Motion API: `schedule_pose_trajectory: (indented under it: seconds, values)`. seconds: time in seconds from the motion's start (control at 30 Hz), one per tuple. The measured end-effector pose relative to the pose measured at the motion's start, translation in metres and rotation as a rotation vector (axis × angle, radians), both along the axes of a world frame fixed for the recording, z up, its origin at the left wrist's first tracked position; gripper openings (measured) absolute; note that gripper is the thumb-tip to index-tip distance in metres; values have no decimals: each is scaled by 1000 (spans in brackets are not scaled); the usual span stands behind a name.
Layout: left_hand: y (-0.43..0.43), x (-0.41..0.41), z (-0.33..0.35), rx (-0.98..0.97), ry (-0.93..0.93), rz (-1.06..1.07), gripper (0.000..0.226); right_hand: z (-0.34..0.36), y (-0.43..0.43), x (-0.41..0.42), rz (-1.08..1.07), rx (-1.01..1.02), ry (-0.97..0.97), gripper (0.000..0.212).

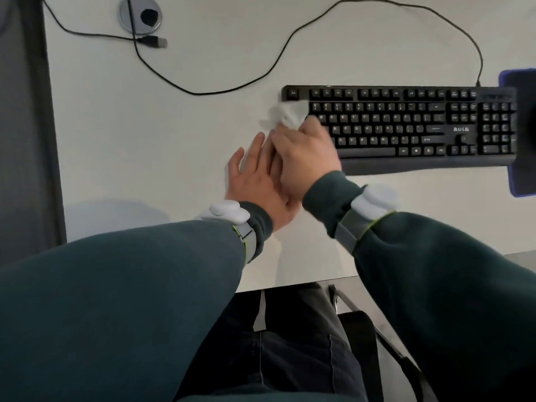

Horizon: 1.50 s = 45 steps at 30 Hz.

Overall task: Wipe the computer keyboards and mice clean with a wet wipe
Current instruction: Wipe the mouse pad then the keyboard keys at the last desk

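One keyboard lying left-right, right hand clutching wipe, left hand flat, released

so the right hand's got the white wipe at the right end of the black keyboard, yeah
Not quite. The right hand holds the white wipe at the left end of the black keyboard, not the right end. The head view shows it.

Black keyboard, white wipe, white desk, dark teal sleeves, black cable.
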<state>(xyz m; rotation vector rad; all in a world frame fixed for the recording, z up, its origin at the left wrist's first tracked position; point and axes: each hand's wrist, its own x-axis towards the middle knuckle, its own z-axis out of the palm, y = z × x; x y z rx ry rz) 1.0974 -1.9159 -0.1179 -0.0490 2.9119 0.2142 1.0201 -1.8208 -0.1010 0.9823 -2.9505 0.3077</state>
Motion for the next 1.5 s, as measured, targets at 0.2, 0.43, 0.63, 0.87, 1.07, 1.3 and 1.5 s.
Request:
schedule_pose_trajectory:
  seconds: [0.2,0.43,0.63,0.87,1.07,1.3,1.5]
  values:
    - [1,1,-1,-28,-7,-7,86,2,22,42,-10,-141,48,31]
    - [1,2,3,44,30,10,90,12,42,53,-211,-245,-133,21]
    - [0,2,2,56,31,-14,87,10,89,40,-867,-325,-120,16]
    - [1,2,-1,13,25,-2,85,7,33,48,-549,-443,-141,11]
    - [1,2,4,37,27,-8,87,19,150,-3,-1209,-307,-136,21]
    - [6,-6,18,147,145,65,80,26,132,9,-791,-286,-220,27]
    - [62,-87,46,27,83,-147,114,41,227,-50,-1101,-136,-181,30]
